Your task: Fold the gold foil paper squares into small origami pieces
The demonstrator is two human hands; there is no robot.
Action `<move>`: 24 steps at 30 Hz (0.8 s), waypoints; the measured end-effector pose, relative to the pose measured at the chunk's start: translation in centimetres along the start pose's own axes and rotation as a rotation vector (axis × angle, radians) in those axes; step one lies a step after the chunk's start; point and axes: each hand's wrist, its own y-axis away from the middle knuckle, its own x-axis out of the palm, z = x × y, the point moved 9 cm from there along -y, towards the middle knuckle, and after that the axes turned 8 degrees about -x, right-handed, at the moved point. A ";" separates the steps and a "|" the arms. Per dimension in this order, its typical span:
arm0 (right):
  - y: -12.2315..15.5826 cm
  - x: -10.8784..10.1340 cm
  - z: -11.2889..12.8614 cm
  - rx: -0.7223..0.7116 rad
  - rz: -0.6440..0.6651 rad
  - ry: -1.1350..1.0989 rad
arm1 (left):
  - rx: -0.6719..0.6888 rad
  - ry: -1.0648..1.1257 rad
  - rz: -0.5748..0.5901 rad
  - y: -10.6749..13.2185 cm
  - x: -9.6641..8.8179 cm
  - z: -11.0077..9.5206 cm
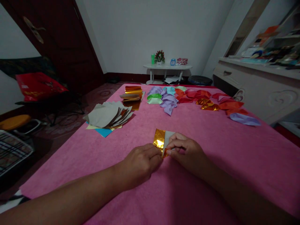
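Observation:
A sheet of gold foil paper with a pale grey back lies partly folded on the pink cloth, in the middle of the view. My left hand presses on its lower left part, fingers together and bent over the edge. From the right, my right hand pinches the lower right corner between thumb and fingers, where a bit of gold shows turned over the grey side. My fingers hide parts of the lower edge and the right side.
The pink-covered table holds a stack of grey-backed sheets, gold foil sheets, purple folded papers, red folded papers and gold folded pieces. A white cabinet stands at right.

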 end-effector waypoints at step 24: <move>0.2 0.4 0.0 0.014 0.091 -0.033 | -0.160 0.289 0.019 -0.4 -0.3 1.7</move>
